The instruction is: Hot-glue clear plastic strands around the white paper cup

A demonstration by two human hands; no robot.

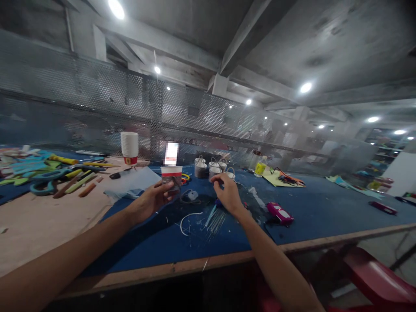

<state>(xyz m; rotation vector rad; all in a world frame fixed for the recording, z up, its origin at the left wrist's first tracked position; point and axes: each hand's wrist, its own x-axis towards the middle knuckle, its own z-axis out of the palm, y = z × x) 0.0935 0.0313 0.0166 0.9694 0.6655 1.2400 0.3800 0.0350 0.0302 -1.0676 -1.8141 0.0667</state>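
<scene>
My left hand [155, 198] is wrapped round a small paper cup [171, 175] with a red band, held just above the blue table top [318, 208]. My right hand [227, 190] hovers to the right of the cup, its fingers pinched together near the thumb on something too small to make out. Below the hands lie a curved white wire [186, 221] and several thin white strips [214, 223] on the blue surface. A pink tool [280, 213] lies right of my right hand.
A stack of white cups [129, 147] stands at the back left. Small white pots with wire handles [211, 168] sit behind my hands. Coloured tools and strips [48, 173] cover the left side. A perforated metal screen [130, 104] runs behind. A red chair [373, 277] stands lower right.
</scene>
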